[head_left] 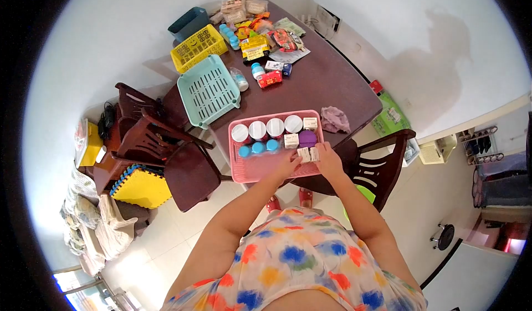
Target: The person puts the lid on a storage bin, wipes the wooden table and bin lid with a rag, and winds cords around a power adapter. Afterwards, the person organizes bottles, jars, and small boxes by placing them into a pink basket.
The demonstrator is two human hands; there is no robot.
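Note:
A pink basket (260, 174) sits at the table's near edge. In its back row stand several bottles with white lids (257, 129), and bottles with blue caps (258, 147) are in front of them. Small white boxes (291, 141) and a purple item (307, 138) fill the right part. Two small white boxes (308, 154) stand side by side in the near right corner. My left hand (288, 165) closes on the left one of these, its fingertips at its side. My right hand (330, 161) is closed at the right one, partly over the basket's rim.
Behind the basket are a teal slatted tray (209, 89), a yellow basket (199, 49) and a dark bin (188, 24). Snack packets (255, 47) and small boxes (270, 78) lie farther back. A pink cloth (335, 120) rests right of the basket. Wooden chairs (382, 161) flank the table.

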